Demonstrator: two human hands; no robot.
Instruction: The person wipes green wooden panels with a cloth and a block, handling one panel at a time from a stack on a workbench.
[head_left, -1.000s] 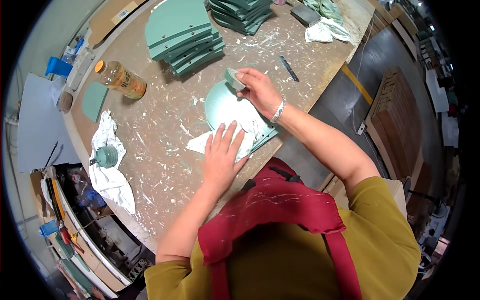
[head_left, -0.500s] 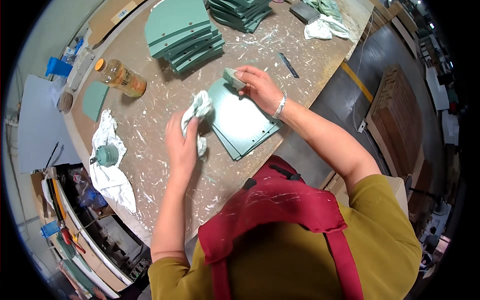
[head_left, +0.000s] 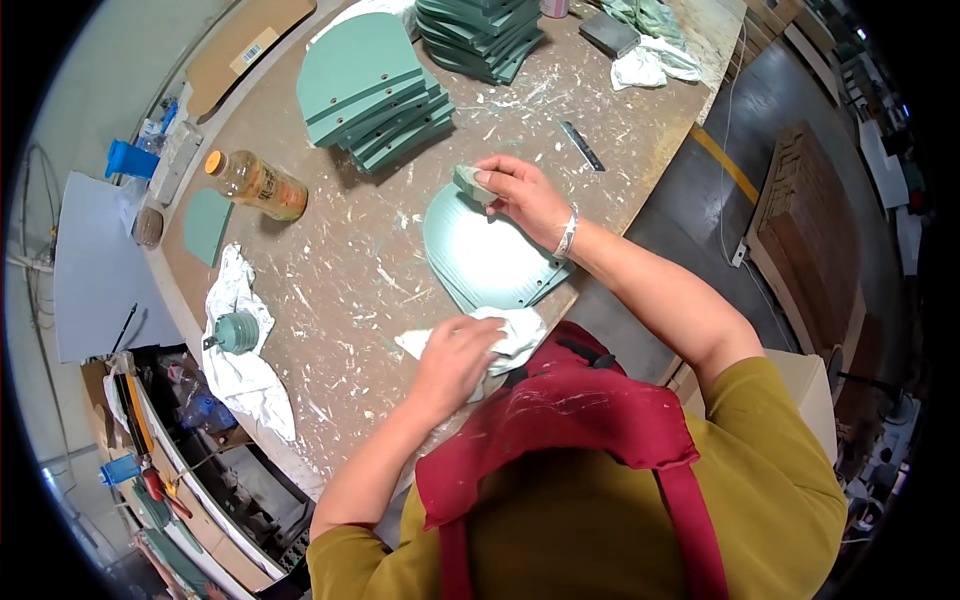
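White cloth (head_left: 500, 335) lies bunched under your left hand (head_left: 455, 360) at the near table edge, fingers pressed closed on it; just beyond, the green rounded panel (head_left: 485, 255) lies flat, its long axis running away from you. Your right hand (head_left: 525, 195), the nearer to the panel, pinches a small grey-green block (head_left: 470, 183) on its far rim; farther left lies an amber bottle (head_left: 255, 185) with an orange cap, beyond it stacked green panels (head_left: 375, 90).

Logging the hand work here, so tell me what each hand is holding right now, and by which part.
The right hand pinches a small green sanding block by its near end, on the green panel. The left hand grips a bunched white rag from above.
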